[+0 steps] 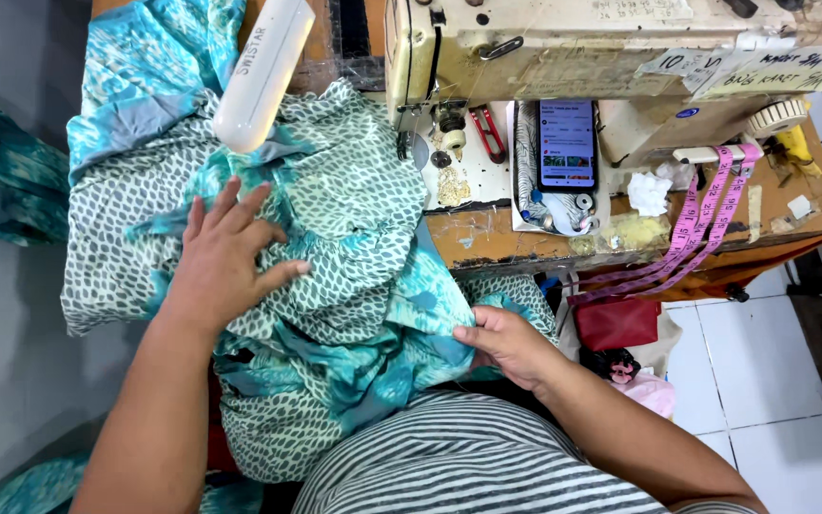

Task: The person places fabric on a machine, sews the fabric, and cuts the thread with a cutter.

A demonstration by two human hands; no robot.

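Currently left hand (224, 259) flat, open on fabric (335, 247); right hand (506, 345) pinches its edge. Bunched folds beyond that grip could snag at the needle (401, 143).

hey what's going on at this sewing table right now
A person in a striped shirt sits at a sewing machine with a heap of teal and white patterned fabric piled on the table and lap. The left hand lies flat, fingers spread, on the fabric. The right hand pinches the fabric's edge near the table's front. A phone and a pink measuring tape lie beside the machine.
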